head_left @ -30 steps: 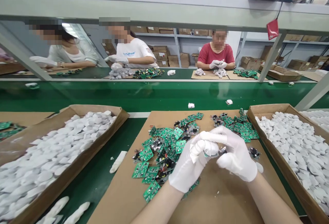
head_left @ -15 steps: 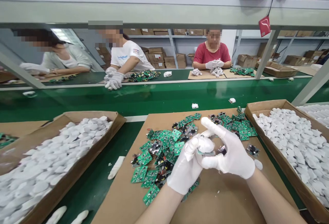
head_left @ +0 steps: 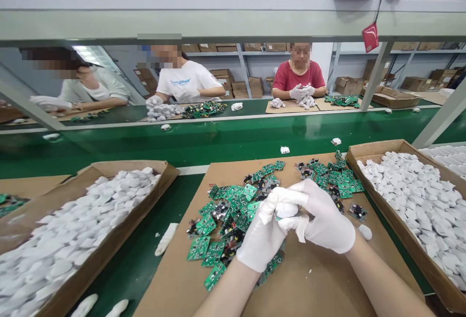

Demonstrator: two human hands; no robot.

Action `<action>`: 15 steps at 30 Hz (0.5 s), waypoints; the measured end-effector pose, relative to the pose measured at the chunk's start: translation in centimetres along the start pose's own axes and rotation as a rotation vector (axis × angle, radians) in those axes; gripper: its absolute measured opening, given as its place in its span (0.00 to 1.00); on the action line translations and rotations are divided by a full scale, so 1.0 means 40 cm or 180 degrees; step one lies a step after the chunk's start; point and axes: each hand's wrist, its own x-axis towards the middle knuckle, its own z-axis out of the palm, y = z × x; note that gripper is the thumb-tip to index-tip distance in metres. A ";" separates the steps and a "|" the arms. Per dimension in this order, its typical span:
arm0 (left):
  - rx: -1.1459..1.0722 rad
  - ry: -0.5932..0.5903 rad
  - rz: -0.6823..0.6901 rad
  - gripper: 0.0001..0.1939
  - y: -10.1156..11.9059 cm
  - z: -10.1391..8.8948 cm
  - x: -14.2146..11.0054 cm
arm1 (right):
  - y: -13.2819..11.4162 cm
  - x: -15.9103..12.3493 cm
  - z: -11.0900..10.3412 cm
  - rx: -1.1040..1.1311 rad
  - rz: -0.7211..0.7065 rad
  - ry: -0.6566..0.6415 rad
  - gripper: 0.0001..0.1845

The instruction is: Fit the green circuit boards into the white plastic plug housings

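Note:
In front of my chest I hold a small circuit board with a rounded white piece (head_left: 287, 210) on it. My left hand (head_left: 264, 232), in a white glove, is closed around its left side. From the right, my right hand (head_left: 324, 217), gloved too, has its fingers and thumb pressed against the same piece. Most of the board is hidden between the gloved fingers. Below and to the left lies a heap of green circuit boards (head_left: 233, 205) on a brown cardboard sheet (head_left: 313, 278). One loose white piece (head_left: 365, 232) rests beside my right wrist.
Cardboard trays of white pieces flank the sheet, a left tray (head_left: 173, 171) and a right tray (head_left: 351, 154). Beyond runs a green conveyor belt (head_left: 225, 140) carrying several white-wrapped items. Three co-workers sit opposite, under a shelf beam (head_left: 218, 18) on slanted posts.
My right index finger and thumb have closed in on the white piece. The white-shirted co-worker's hands have drawn back from the belt edge, where a white item now lies. Belt items have shifted right.

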 end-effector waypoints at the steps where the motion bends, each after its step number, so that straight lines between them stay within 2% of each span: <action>1: 0.0001 0.0021 -0.0020 0.24 0.000 -0.001 0.001 | 0.007 -0.006 0.006 -0.0018 0.0083 0.0203 0.36; 3: 0.0053 0.0063 -0.0074 0.24 -0.001 -0.006 0.001 | 0.021 -0.021 0.017 -0.0072 0.0286 0.0505 0.44; 5: 0.0106 0.0089 -0.0086 0.22 -0.003 -0.011 0.001 | 0.033 -0.034 0.024 -0.0137 0.0287 0.0553 0.48; 9: 0.0093 0.0088 -0.0039 0.20 -0.005 -0.017 0.001 | 0.035 -0.036 0.023 -0.0299 -0.0021 0.0546 0.44; 15: -0.0032 -0.0134 -0.0082 0.30 -0.004 -0.007 -0.005 | 0.029 -0.011 0.017 -0.0098 -0.0551 0.0559 0.33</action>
